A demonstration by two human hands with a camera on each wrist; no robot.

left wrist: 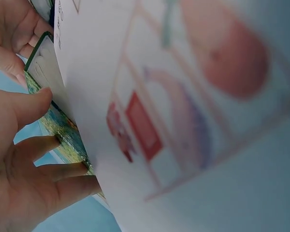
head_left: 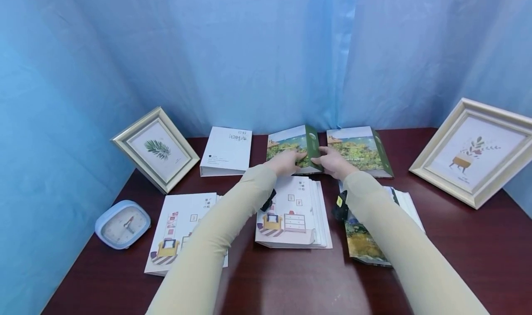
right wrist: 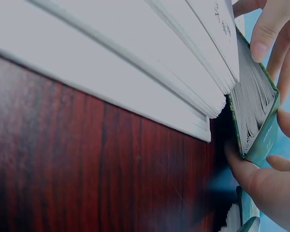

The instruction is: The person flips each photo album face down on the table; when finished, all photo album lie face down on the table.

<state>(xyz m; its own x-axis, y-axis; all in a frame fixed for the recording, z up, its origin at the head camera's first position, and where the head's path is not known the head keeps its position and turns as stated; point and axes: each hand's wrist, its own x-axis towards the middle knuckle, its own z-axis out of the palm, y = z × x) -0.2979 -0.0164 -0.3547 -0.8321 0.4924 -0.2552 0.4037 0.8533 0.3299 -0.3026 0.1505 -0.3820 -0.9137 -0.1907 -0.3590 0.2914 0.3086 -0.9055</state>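
Blue curtain [head_left: 257,51] backdrop behind a dark red-brown wooden table [head_left: 291,282], evenly lit.

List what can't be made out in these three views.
- Head view: the clock hands and the print on the white box are too small to read.
- Head view: the sleeves cover parts of the illustrated books in the near row.
- Left wrist view: a blurred white cover fills most of the frame, hiding the table.
- Right wrist view: the green book shows edge-on only; its cover is unseen, and the right hand is cut off by the frame edge.
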